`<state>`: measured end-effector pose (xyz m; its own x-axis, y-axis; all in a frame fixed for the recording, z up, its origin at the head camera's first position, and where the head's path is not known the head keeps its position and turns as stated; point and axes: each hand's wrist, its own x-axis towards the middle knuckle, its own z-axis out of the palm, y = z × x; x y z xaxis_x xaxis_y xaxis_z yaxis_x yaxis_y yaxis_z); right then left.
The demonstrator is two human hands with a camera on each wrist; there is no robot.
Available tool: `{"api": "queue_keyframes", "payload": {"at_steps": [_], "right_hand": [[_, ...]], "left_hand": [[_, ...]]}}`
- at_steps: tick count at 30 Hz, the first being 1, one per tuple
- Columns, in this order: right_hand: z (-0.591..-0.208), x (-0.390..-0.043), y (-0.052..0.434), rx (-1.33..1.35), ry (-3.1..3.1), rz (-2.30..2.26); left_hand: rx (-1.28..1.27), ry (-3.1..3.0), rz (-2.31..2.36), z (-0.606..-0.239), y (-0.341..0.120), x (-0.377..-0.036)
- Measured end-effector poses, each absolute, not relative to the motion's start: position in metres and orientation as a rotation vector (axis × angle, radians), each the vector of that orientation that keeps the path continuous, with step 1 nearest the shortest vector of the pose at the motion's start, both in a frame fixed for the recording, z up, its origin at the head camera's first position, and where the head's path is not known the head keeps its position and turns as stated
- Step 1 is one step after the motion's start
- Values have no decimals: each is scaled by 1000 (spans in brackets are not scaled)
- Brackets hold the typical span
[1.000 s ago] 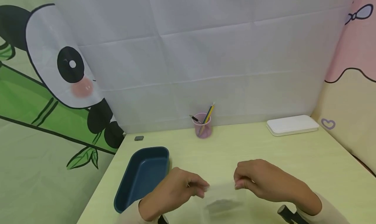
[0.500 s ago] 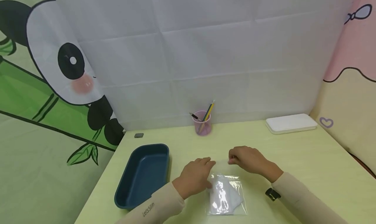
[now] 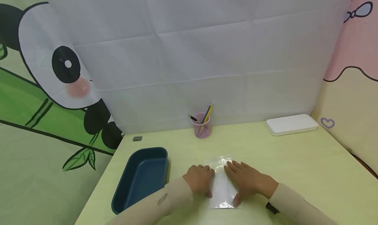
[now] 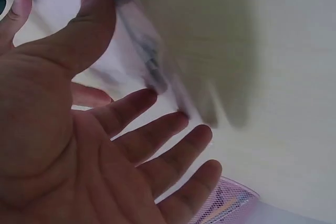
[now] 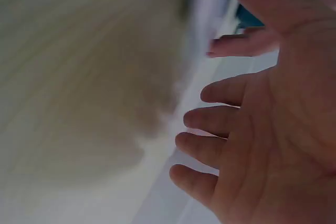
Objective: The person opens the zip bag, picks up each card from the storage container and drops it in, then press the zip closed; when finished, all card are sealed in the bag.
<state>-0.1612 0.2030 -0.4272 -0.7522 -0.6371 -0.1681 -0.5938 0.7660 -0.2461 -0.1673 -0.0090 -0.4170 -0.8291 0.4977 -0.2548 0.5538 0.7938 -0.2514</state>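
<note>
From my seat the containers read plainly: the blue tray point(image 3: 138, 179) sits at the left of the desk point(image 3: 310, 166) and I see nothing lying in it; the pink mesh cup point(image 3: 202, 126) stands at the back by the white backdrop with a few pencils point(image 3: 207, 112) leaning upright in it, and a slice of that cup shows at the bottom edge of the left wrist view too; the white flat box point(image 3: 290, 124) lies closed at the far right, so I cannot tell what it holds. A small dark eraser point(image 3: 137, 138) lies on the desk behind the tray. The clear plastic bag point(image 3: 222, 182) lies flat on the desk just in front of me, right of the tray and well short of the cup, with something pale inside that I cannot make out. My left hand point(image 3: 200, 179) rests on the bag's left edge, fingers stretched out and gripping nothing; the left wrist view shows the palm spread wide, with the bag a blurred shape by the thumb. My right hand point(image 3: 246, 181) lies flat on the bag's right half, fingers straight and pointing toward the cup, pressing rather than clasping; the right wrist view shows that palm spread as well, though the surface below is smeared with blur. The two hands sit close, side by side, with a strip of the bag showing between them.
</note>
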Motion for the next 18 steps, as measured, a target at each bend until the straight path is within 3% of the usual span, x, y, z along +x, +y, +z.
{"api": "queue_keyframes", "payload": {"at_steps": [12, 18], "right_hand": [[-438, -197, 202, -897, 2591, -398], [-432, -196, 217, -905, 2723, -576]], "left_hand": [[748, 2772, -317, -422, -22, -190], [859, 2813, -161, -394, -56, -198]]}}
